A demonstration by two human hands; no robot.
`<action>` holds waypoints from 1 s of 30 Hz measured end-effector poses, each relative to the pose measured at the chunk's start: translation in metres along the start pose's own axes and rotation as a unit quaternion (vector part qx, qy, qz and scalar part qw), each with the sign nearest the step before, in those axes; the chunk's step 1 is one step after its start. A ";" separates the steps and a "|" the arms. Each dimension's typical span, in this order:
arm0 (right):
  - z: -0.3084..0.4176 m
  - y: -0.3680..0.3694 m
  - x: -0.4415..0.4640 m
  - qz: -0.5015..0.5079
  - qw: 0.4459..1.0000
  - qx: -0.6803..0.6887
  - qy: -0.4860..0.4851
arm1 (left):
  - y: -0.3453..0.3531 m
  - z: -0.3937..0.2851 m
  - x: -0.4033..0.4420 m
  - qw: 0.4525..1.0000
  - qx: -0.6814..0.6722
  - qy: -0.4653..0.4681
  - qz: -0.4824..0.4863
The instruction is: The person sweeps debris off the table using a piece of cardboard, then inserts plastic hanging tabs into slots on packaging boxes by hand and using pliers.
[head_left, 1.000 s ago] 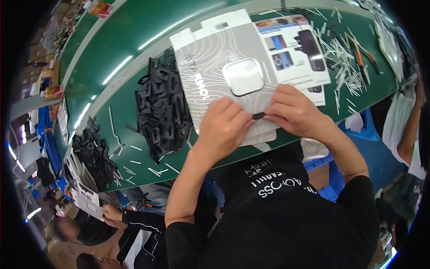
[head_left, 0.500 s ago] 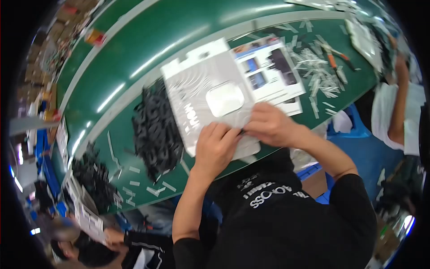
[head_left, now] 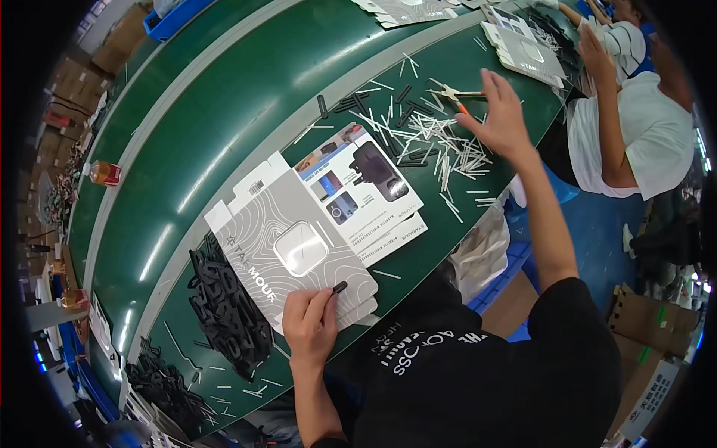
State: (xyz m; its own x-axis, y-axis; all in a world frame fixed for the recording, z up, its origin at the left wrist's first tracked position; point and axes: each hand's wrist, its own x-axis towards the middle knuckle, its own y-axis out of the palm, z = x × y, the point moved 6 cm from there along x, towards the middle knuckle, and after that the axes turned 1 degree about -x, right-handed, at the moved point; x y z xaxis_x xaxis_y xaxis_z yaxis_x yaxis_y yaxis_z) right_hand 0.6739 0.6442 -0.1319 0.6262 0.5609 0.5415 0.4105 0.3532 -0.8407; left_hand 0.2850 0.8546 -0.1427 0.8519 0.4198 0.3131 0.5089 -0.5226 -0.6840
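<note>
Pinched between the thumb and fingers of my left hand [head_left: 310, 325] is a small black oblong piece [head_left: 340, 287]. That hand rests at the lower edge of a flat grey printed carton [head_left: 280, 205] with a square window. Beside the carton lie printed sheets [head_left: 373, 187] picturing a black device. My right hand [head_left: 504, 119] is raised off to the right, fingers stretched and apart, with nothing in it. Close by are pliers with an orange handle [head_left: 450, 92] and a scatter of thin white strips [head_left: 459, 145].
A heap of black plastic parts [head_left: 228, 306] sits left of the carton, with another dark pile [head_left: 164, 388] farther down. More flat cartons [head_left: 523, 52] lie at the far right, near a co-worker in a white shirt [head_left: 631, 134]. A raised grey rail [head_left: 172, 246] borders the green table.
My hands were together over the carton's lower edge. My right hand has since moved away toward the pliers and opened. My left hand keeps the black piece. The head view has shifted.
</note>
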 end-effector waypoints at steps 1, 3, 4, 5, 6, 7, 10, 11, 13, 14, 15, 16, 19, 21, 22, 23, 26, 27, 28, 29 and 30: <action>-0.016 0.003 0.001 0.001 1.000 0.001 0.000 | 0.000 -0.002 0.002 1.000 0.000 0.008 0.000; -0.038 0.033 -0.005 0.216 0.976 -0.027 0.014 | 0.001 -0.004 0.005 1.000 0.001 0.023 -0.002; -0.039 0.032 -0.005 0.219 0.975 -0.023 0.012 | 0.000 -0.005 0.006 1.000 -0.001 0.029 0.001; -0.036 0.030 -0.003 0.208 0.978 -0.024 -0.016 | 0.000 -0.005 0.006 0.999 -0.001 0.034 0.002; -0.032 0.028 -0.001 0.198 0.979 -0.023 -0.045 | 0.001 -0.003 0.007 1.000 0.005 0.027 0.003; -0.024 0.026 -0.004 0.191 0.979 -0.017 -0.073 | 0.001 -0.004 0.006 0.999 0.000 0.037 0.000; -0.022 0.033 -0.005 0.164 0.979 -0.017 -0.116 | 0.001 0.002 0.004 0.999 -0.007 0.047 -0.011; -0.024 0.037 -0.005 0.166 0.979 -0.006 -0.120 | 0.000 0.003 0.004 0.999 0.003 0.039 -0.011; -0.023 0.032 0.004 0.111 0.985 0.002 -0.130 | -0.001 0.001 0.004 0.998 -0.029 0.043 -0.023; -0.018 0.027 0.009 0.111 0.985 0.007 -0.132 | -0.002 0.002 0.004 0.999 -0.024 0.040 -0.024; -0.016 0.018 0.016 0.116 0.986 0.038 -0.116 | -0.003 0.002 0.005 0.998 -0.026 0.037 -0.034; -0.014 0.008 0.024 0.121 0.985 0.069 -0.102 | -0.003 0.003 0.005 0.998 -0.029 0.034 -0.044; -0.004 -0.026 0.036 0.149 0.972 0.168 -0.067 | -0.001 0.001 0.005 0.997 -0.039 0.027 -0.063; 0.009 -0.050 0.012 0.247 0.920 0.304 0.019 | -0.002 -0.003 0.008 0.997 -0.034 0.013 -0.074; 0.017 -0.054 -0.011 0.311 0.862 0.394 0.062 | -0.003 -0.005 0.009 0.996 -0.032 0.006 -0.079; 0.028 -0.059 -0.037 0.368 0.790 0.478 0.105 | -0.003 -0.007 0.011 0.996 -0.029 0.000 -0.083; 0.094 -0.084 -0.115 0.541 0.637 0.525 0.161 | 0.000 -0.015 0.019 0.995 0.009 0.016 -0.099; 0.109 -0.090 -0.137 0.583 0.586 0.532 0.182 | 0.002 -0.018 0.022 0.994 0.028 0.026 -0.106; 0.123 -0.097 -0.158 0.623 0.535 0.533 0.202 | 0.004 -0.021 0.023 0.992 0.046 0.037 -0.114; 0.131 -0.100 -0.173 0.624 0.521 0.536 0.229 | 0.008 -0.023 0.023 0.993 0.042 0.039 -0.108; 0.138 -0.100 -0.184 0.622 0.508 0.538 0.255 | 0.010 -0.025 0.023 0.991 0.056 0.051 -0.111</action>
State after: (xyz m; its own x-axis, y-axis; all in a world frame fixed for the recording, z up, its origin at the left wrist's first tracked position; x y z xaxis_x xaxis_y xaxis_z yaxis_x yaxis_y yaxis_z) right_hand 0.4262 0.6091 -0.1485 0.1612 0.6814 -0.7139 -0.9418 0.3225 0.0952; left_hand 0.3126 0.8407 -0.1256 0.7319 0.4344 0.5251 0.6728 -0.3385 -0.6578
